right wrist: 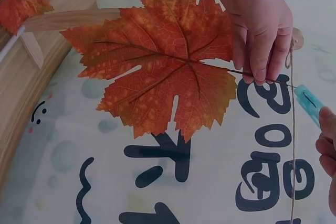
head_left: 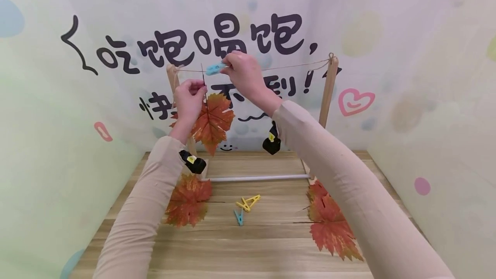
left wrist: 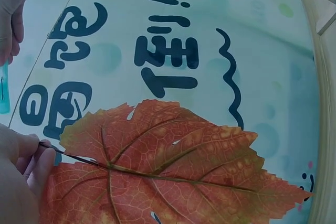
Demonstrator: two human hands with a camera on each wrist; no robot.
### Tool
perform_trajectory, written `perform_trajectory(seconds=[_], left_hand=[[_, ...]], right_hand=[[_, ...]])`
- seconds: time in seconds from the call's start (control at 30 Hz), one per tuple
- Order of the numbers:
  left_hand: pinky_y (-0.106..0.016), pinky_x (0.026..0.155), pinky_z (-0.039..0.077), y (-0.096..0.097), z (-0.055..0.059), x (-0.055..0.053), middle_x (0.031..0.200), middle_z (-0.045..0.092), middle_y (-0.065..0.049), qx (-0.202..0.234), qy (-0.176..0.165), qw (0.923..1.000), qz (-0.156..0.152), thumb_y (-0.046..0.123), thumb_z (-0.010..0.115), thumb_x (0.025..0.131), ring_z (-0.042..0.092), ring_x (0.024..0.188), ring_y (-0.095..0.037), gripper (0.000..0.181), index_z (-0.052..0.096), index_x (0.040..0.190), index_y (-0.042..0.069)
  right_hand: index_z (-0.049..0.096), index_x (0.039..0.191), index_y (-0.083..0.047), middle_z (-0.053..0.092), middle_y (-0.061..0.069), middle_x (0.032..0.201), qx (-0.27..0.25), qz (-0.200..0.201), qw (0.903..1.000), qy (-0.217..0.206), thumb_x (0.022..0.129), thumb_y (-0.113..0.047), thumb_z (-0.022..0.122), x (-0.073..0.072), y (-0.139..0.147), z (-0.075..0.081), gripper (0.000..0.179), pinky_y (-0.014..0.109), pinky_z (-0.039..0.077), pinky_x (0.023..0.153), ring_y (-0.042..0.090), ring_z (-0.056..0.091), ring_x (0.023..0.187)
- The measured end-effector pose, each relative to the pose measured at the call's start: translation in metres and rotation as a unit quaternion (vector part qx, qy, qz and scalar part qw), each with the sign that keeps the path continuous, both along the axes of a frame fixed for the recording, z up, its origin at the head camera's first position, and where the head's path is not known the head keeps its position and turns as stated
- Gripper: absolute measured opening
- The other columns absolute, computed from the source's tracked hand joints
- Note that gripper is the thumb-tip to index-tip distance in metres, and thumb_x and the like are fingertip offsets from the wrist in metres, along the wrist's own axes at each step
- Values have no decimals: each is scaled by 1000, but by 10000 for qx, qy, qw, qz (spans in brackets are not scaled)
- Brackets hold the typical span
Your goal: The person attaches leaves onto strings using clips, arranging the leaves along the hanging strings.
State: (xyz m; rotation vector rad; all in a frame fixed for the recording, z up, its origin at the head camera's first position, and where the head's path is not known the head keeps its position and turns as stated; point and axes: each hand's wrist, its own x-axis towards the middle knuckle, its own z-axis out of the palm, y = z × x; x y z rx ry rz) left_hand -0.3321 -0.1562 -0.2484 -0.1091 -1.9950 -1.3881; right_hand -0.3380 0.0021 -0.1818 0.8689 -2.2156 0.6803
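An orange-red maple leaf (head_left: 213, 119) hangs by its dark stem from my left hand (head_left: 190, 100), whose thumb and fingers pinch the stem just below the string (head_left: 294, 66). The stem's upper end crosses the string. My right hand (head_left: 246, 74) grips a light-blue clothespin (head_left: 215, 69), its tip pointing left toward the stem, right at the string. In the right wrist view the clothespin (right wrist: 308, 103) lies beside the string with its nose close to the stem end. The left wrist view shows the leaf (left wrist: 157, 166) spread out below the pinching fingers (left wrist: 39, 166).
Wooden posts (head_left: 328, 94) hold the string, with a white rod (head_left: 259, 178) low between them. On the wooden table (head_left: 248, 253) lie yellow clothespins (head_left: 248, 202), a blue clothespin (head_left: 239, 217), a maple leaf (head_left: 189, 201) at left and more leaves (head_left: 331, 223) at right.
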Motion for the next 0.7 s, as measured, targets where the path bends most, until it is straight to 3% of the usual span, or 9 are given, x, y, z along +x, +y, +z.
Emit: perform_trajectory(seconds=[0.7], left_hand=[[-27, 80, 50, -4, -4, 0, 97, 64, -20, 150, -135, 9998, -16, 5, 61, 85, 62, 86, -27, 19, 63, 100, -7]], right_hand=[[67, 91, -1, 66, 8, 88, 5, -75, 9999, -149, 84, -16, 65, -12, -18, 5, 17, 24, 46, 74, 18, 60, 81]])
